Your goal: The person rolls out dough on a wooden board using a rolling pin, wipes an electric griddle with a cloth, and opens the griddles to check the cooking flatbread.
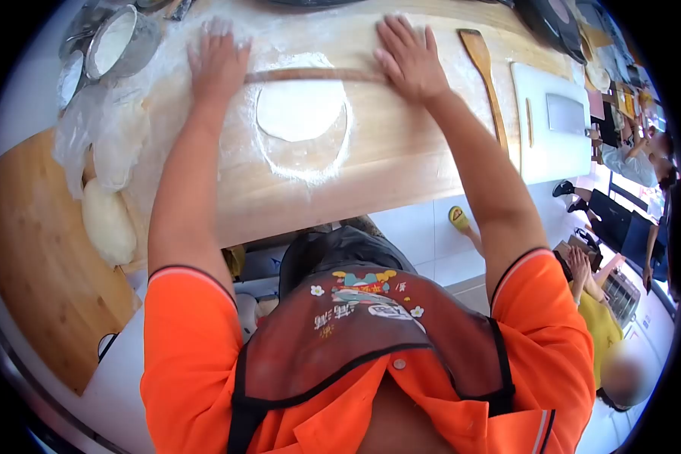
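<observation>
While the rolling pin [318, 74] crossed the far edge of the dough disc [300, 113] on the floured table [412, 160], left hand [218, 64] and right hand [412, 59] flanked it, fingers apart, palm contact unclear. Rolling was evidently the step; the next stroke required even pressure.

On the near tabletop [401, 163], room for passing is left before the dough sheet [299, 113]; its far part is crossed by a rolling pin [303, 74], the right obstructed by a spatula [486, 79] and cutting board [533, 83].

A rolling pin [314, 74] lies across white dough [299, 112]
</observation>
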{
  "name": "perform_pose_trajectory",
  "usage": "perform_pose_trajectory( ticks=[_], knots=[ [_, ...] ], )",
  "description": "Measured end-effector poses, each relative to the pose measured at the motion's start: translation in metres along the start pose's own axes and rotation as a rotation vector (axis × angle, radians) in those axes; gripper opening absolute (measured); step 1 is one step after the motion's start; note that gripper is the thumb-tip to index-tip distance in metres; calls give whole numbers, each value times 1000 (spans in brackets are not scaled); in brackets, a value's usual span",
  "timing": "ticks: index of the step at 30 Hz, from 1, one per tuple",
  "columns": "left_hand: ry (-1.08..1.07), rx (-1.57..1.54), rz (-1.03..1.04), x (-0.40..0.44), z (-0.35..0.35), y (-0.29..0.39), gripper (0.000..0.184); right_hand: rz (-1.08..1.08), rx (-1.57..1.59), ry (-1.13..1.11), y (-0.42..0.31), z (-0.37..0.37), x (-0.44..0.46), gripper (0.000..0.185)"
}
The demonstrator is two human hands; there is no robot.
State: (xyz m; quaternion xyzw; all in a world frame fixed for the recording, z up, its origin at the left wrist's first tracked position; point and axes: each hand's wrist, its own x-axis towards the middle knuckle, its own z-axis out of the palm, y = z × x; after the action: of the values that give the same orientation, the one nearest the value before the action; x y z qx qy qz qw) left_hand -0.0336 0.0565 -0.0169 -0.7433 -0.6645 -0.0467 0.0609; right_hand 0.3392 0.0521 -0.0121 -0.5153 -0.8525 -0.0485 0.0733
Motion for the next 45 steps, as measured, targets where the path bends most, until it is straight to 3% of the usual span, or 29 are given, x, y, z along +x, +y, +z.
perform_pose_trajectory(
  ticks=[2,3,6,9,13,16,20,23,27,29,30,32,33,34,35,37,39,42,44,45],
  knots=[
    [-29,24,97,-43,-11,8,59,10,-39,-101,-28,-30,-50,71],
    [-38,-128,153,-88,-17,11,59,-35,-22,-164,-43,-41,-82,76],
    [-155,-333,213,-180,-59,10,57,-71,303,-312,-89,-86,-157,78],
    [16,-243,275,-132,-18,-20,54,-170,153,-314,-77,-76,-112,75],
    [102,-67,41,13,9,-16,55,34,9,-84,-17,-14,-17,67],
    [51,-3,172,-10,-4,-2,61,58,-42,-107,-26,-28,-47,71],
    [-159,-344,310,-163,-44,-5,68,-15,229,-238,-94,-77,-166,75],
    [-23,-316,311,-151,-29,-25,57,-98,230,-309,-93,-78,-152,75],
    [126,-55,170,-2,16,-33,53,-65,-43,-156,-33,-33,-50,72],
    [-133,4,157,9,-14,3,55,118,-134,-177,-14,-36,-31,74],
    [-250,43,141,14,-23,13,56,98,-80,-171,-20,-39,-48,74],
    [-84,-154,280,-61,-20,9,63,73,42,-176,-48,-53,-104,76],
    [-138,-227,312,-104,-28,8,69,26,34,-224,-60,-48,-146,81],
    [-139,-332,326,-144,-42,5,67,16,229,-248,-81,-67,-171,83],
    [-118,-308,308,-146,-38,-3,66,-22,358,-280,-98,-84,-182,83],
    [-97,-273,274,-156,-33,-23,62,-114,311,-332,-98,-86,-162,80],
    [37,-249,196,-94,-1,-32,59,-150,166,-244,-68,-55,-110,75],
    [148,-46,115,13,25,-29,57,-9,9,-87,-15,-25,-26,69],
    [-165,22,138,18,-12,6,58,114,-55,-68,-6,-24,-25,67],
    [-308,63,136,17,-27,14,58,76,-21,-88,-14,-28,-50,71]
  ],
)
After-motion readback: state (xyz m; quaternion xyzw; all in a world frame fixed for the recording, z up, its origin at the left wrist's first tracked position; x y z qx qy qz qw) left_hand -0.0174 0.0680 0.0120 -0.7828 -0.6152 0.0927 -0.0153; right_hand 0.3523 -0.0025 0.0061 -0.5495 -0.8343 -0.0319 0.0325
